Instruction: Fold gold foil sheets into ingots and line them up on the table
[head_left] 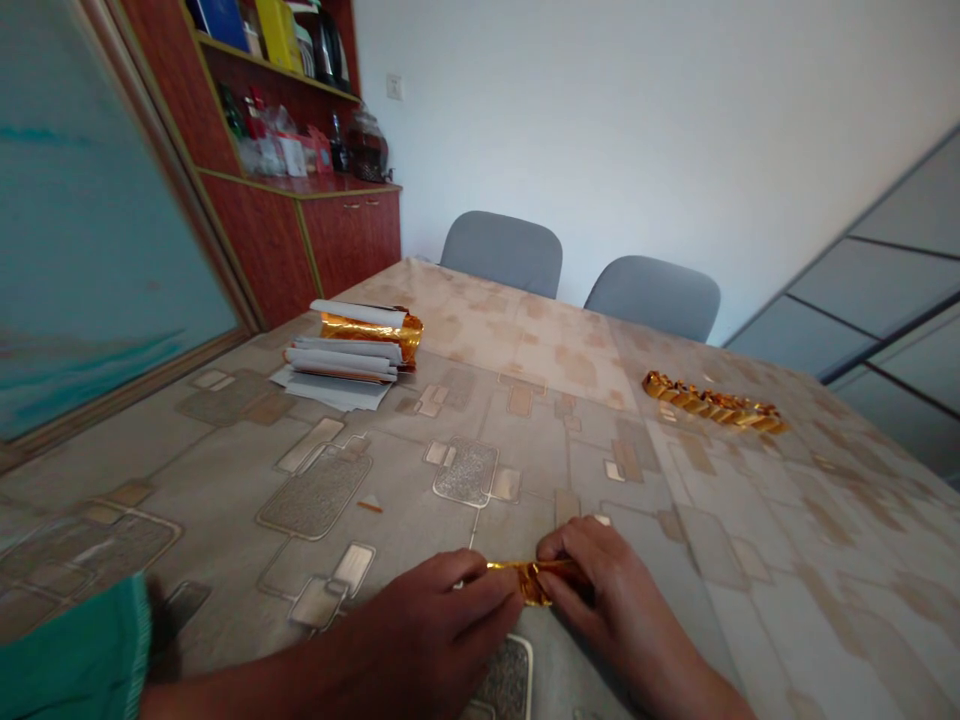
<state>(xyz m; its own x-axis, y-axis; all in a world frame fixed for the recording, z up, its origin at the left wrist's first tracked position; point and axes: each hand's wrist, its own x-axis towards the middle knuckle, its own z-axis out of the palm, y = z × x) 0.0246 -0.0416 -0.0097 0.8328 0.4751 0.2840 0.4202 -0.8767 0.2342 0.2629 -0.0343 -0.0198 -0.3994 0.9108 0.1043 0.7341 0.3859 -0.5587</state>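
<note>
Low over the near part of the table, my left hand [442, 625] and my right hand [615, 600] both close on a small piece of gold foil paper [534, 588]. My fingers pinch it from either side, and its ends are hidden under them. Its visible middle looks crinkled. Farther off at the right lies a row of folded gold foil pieces [712, 403], set side by side. At the back left rests a pile of gold foil sheets [360, 328] and white-backed paper [341, 388], partly curled.
A patterned cloth covers the table [405, 480]. Two grey chairs [502, 245] stand at its far side by the white wall. Behind on the left is a red-brown cabinet [300, 220] with bottles, a glass jar [367, 145] and a kettle [328, 45]. A small orange scrap [370, 507] lies mid-table.
</note>
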